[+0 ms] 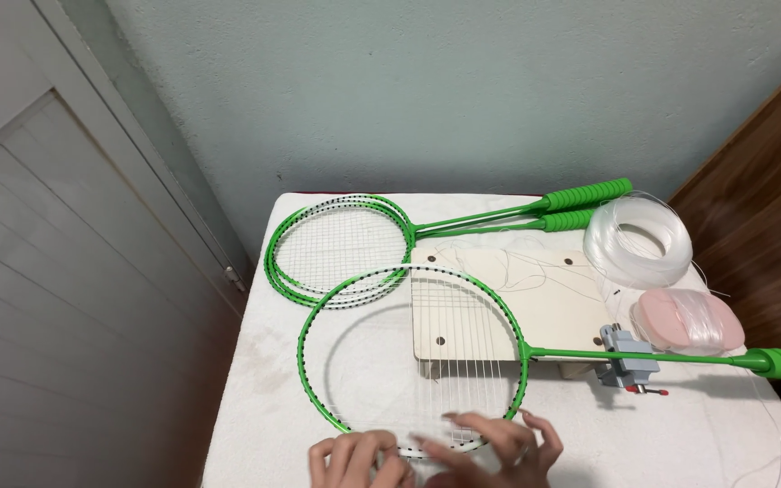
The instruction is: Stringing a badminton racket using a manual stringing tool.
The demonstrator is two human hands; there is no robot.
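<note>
Both my hands at near rim of racket [413,357], clamped by vise [627,360] over board [499,298] on bench [680,434]. Left hand [354,459], right hand [490,447]: fingers curled at string [463,361]; can't tell if pinching. I judge: keep string taut, thread each hole straight

Two bare hands in view, left hand [354,459] and right hand [494,450]. No sleeves visible. Long fingernails. Ring on a right finger.

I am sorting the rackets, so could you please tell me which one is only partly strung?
The front racket, clamped at its shaft, under both hands: strings cover only part of its head, unlike the fully strung stacked rackets behind.
</note>
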